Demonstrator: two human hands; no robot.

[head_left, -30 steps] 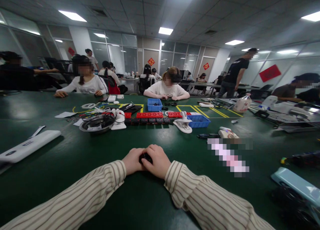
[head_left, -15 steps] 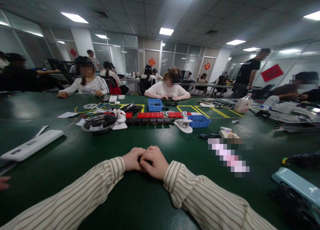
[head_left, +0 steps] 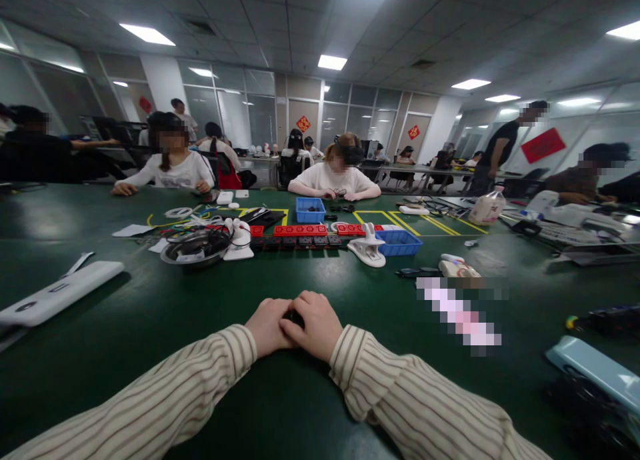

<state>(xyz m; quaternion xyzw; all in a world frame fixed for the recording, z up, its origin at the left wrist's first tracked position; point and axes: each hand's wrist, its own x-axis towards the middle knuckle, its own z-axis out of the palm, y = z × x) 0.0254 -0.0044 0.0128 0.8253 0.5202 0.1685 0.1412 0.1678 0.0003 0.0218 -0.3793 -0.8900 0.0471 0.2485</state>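
My left hand (head_left: pixel 269 325) and my right hand (head_left: pixel 318 323) rest together on the green table (head_left: pixel 280 407). Their fingers curl around a small black object (head_left: pixel 296 318), mostly covered, so its kind does not show. The right fingers lie partly over the left ones. Beyond the hands stand a black power strip (head_left: pixel 305 242) with a red one (head_left: pixel 300 230) behind it, and a white clip-like stand (head_left: pixel 368 248).
A metal bowl of cables (head_left: pixel 193 255) sits at the left, near a long white device (head_left: pixel 65 293). Two blue bins, one front (head_left: pixel 400 243) and one rear (head_left: pixel 311 210), hold the middle. A light-blue object (head_left: pixel 600 373) lies at the right. Several people sit around.
My left hand has shifted slightly right, closer against my right hand, and the left forearm follows. The black object stays between the hands. A standing person at the right leans a little differently.
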